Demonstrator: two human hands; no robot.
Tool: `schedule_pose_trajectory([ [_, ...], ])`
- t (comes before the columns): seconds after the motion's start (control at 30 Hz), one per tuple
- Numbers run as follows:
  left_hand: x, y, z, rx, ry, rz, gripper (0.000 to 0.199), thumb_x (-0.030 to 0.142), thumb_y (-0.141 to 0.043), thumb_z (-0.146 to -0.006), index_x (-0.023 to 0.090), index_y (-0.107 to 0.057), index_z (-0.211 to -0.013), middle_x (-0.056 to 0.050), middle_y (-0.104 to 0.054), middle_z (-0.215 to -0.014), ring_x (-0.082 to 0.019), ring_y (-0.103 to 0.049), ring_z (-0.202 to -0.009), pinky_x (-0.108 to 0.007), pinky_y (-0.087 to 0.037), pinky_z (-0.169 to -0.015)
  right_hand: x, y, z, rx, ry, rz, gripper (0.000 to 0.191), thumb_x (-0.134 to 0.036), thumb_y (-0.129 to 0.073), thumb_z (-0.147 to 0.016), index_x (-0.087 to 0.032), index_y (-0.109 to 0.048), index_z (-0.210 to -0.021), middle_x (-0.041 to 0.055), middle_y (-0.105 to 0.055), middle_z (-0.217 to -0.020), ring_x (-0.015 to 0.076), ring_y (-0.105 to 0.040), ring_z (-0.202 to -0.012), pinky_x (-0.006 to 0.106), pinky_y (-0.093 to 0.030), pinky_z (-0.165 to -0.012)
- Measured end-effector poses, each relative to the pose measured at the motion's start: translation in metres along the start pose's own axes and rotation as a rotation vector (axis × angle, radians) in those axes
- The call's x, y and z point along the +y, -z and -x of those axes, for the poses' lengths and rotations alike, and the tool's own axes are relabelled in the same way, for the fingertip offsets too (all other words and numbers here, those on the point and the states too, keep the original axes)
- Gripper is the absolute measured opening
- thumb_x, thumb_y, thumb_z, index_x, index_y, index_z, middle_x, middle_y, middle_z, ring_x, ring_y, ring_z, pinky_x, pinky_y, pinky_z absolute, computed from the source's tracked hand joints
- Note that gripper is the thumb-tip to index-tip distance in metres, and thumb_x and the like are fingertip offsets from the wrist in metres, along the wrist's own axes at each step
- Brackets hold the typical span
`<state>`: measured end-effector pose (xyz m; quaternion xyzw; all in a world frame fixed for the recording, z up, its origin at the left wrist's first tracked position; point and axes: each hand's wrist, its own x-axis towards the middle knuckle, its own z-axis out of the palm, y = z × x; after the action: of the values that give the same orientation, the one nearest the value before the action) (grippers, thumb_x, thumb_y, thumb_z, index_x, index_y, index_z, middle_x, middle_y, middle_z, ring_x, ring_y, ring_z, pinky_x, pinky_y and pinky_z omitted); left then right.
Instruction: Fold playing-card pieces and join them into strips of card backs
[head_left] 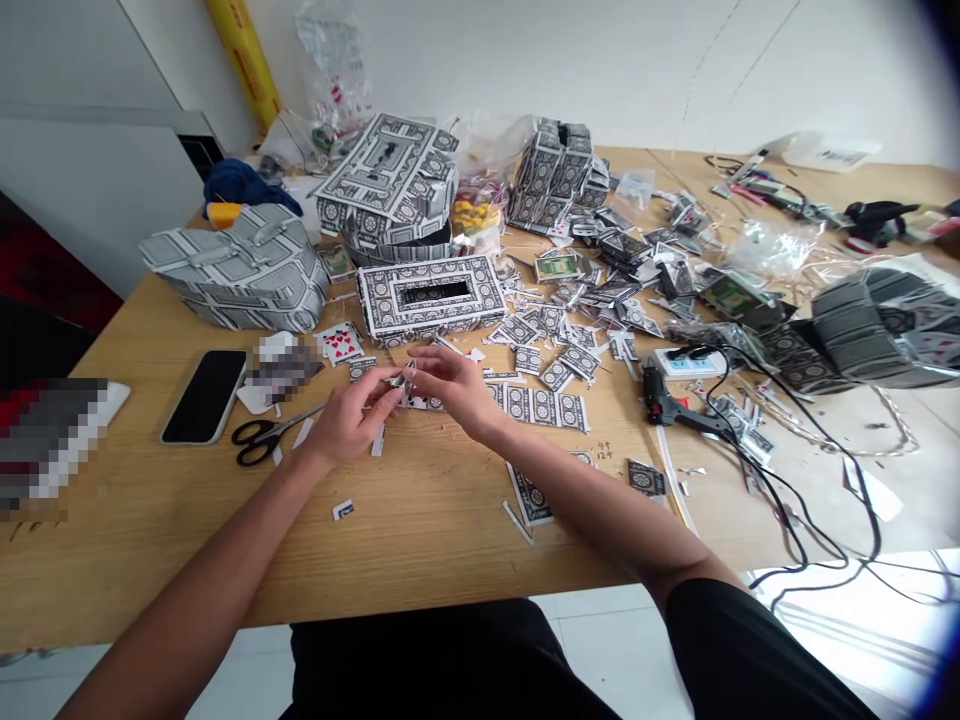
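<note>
My left hand (354, 415) and my right hand (454, 388) meet over the middle of the table, fingers pinched together. Between them is a small folded piece of playing card (405, 380), partly hidden by the fingertips. Just behind stands a tissue box covered in playing cards (433, 297), with a dark slot in its top. A strip of joined cards (536, 405) lies to the right of my right hand. Scissors (262, 440) with black handles rest left of my left hand, near a heart-suit card (342, 343). Card scraps (343, 510) lie in front.
A phone (204, 397) lies at the left. Card-covered baskets (240, 270) and a lidded box (386, 180) stand behind. Loose cards (622, 260) pile up at the back right. A glue gun (675, 405), a power strip (688, 363) and black cables (825, 470) occupy the right.
</note>
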<state>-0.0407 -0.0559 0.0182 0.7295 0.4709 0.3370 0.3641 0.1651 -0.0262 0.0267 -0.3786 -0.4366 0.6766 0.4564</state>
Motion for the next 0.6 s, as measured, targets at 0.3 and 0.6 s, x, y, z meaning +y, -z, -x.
schedule_pose_trajectory([
  [0.3, 0.0058, 0.0012, -0.0025, 0.002, 0.013, -0.054, 0.031, 0.045, -0.055, -0.104, 0.021, -0.066, -0.12, -0.002, -0.08, -0.083, -0.02, -0.077, -0.071, -0.028, -0.06, -0.071, -0.0001, 0.0028, -0.0025, 0.032, -0.036, 0.061, 0.047, -0.047, -0.094, -0.072, -0.02, -0.074, -0.106, -0.0001, -0.073, -0.084, 0.0178, -0.072, -0.084, 0.037, -0.065, -0.083],
  [0.6, 0.0045, -0.0002, -0.0037, 0.026, 0.017, -0.015, 0.024, 0.042, -0.056, -0.104, 0.021, -0.066, -0.108, -0.002, -0.078, -0.079, -0.019, -0.077, -0.069, -0.027, -0.06, -0.07, 0.0006, 0.0047, -0.0051, 0.058, -0.073, 0.078, 0.037, -0.04, -0.09, -0.077, -0.019, -0.071, -0.101, 0.0015, -0.074, -0.083, 0.0171, -0.072, -0.083, 0.034, -0.066, -0.078],
])
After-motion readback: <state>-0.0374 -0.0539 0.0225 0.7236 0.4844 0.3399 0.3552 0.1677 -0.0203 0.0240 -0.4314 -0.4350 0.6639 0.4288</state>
